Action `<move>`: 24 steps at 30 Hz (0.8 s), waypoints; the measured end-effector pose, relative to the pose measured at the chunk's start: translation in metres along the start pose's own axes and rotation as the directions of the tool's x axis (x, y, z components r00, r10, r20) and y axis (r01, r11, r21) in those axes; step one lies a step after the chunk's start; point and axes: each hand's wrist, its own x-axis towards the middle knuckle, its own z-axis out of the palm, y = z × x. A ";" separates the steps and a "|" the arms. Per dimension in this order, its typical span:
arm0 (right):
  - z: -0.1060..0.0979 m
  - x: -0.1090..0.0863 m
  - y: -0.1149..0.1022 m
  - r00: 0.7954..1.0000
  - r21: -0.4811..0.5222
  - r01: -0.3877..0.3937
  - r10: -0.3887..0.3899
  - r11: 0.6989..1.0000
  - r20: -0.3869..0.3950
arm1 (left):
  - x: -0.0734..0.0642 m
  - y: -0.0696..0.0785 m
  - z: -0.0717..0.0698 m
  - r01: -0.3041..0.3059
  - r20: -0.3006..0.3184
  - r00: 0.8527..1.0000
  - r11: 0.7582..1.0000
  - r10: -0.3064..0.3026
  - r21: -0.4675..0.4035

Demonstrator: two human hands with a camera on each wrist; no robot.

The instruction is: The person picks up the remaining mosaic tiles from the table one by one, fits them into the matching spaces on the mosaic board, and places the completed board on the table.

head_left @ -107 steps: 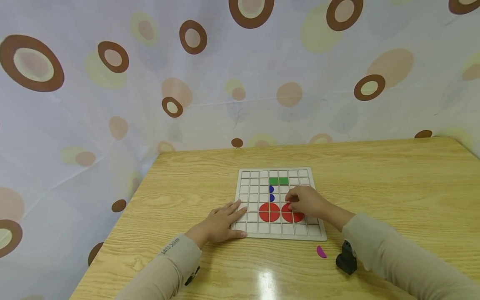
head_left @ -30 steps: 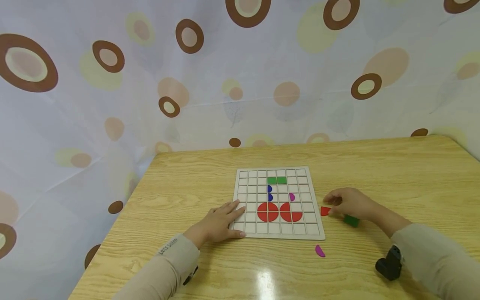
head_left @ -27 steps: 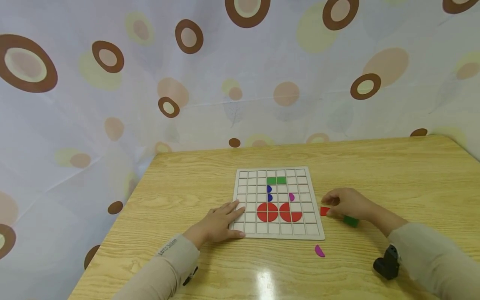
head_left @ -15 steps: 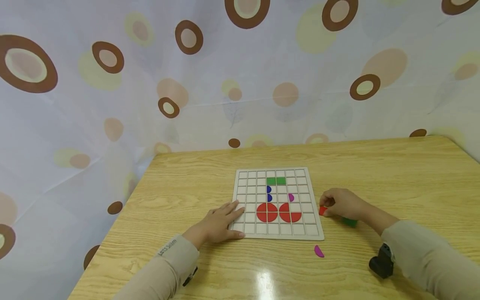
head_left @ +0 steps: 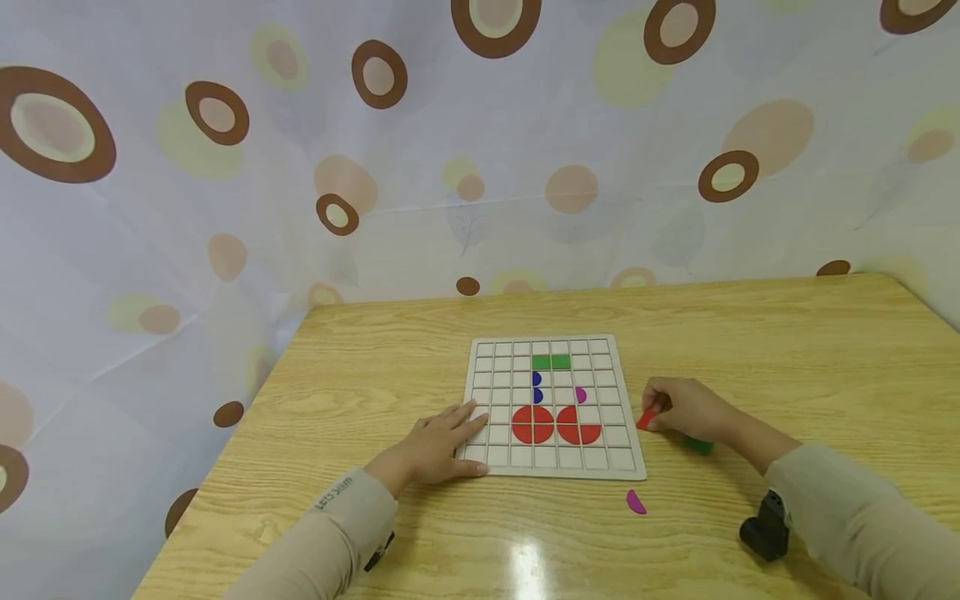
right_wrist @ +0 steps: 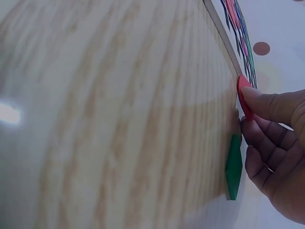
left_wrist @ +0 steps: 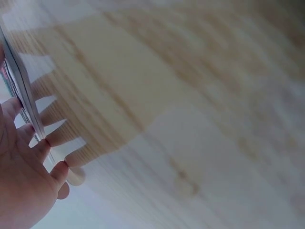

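Note:
A white grid board (head_left: 551,461) lies on the wooden table. On it are a full red circle (head_left: 533,424) of quarter pieces, a second red circle (head_left: 567,432) with its upper right quarter cell bare, two green squares (head_left: 551,362), two blue half-discs (head_left: 537,396) and a magenta half-disc (head_left: 581,395). My left hand (head_left: 438,446) rests with spread fingers on the board's left edge. Just off the right edge, my right hand (head_left: 686,408) pinches a red quarter-circle piece (right_wrist: 243,98) between thumb and fingers, the piece tilted up. A green piece (right_wrist: 233,167) lies partly under that hand.
A loose magenta half-disc (head_left: 636,502) lies on the table (head_left: 390,358) in front of the board's lower right corner. Behind the table hangs a patterned cloth (head_left: 420,167). A black device (head_left: 765,527) is strapped at the right wrist.
My right hand left the second red circle for the board's right side, where it now tilts up a red quarter piece. A magenta half-disc shows on the board. My left hand stays put.

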 end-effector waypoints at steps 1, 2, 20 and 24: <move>0.000 0.000 0.000 1.000 0.004 0.001 -0.001 1.000 -0.002 | 0.000 0.000 0.000 -0.003 -0.002 1.000 1.000 0.003 -0.002; 0.000 -0.001 0.000 1.000 0.008 0.003 -0.003 1.000 -0.003 | 0.000 0.000 0.000 -0.006 -0.003 1.000 1.000 0.006 -0.003; 0.001 -0.005 -0.003 0.997 0.048 -0.048 0.051 0.998 -0.055 | 0.001 0.000 0.003 0.010 0.010 1.000 1.000 -0.011 0.014; 0.001 -0.004 -0.006 0.997 0.078 -0.037 0.042 0.996 -0.064 | 0.000 0.001 0.001 0.013 0.004 1.000 1.000 -0.013 0.017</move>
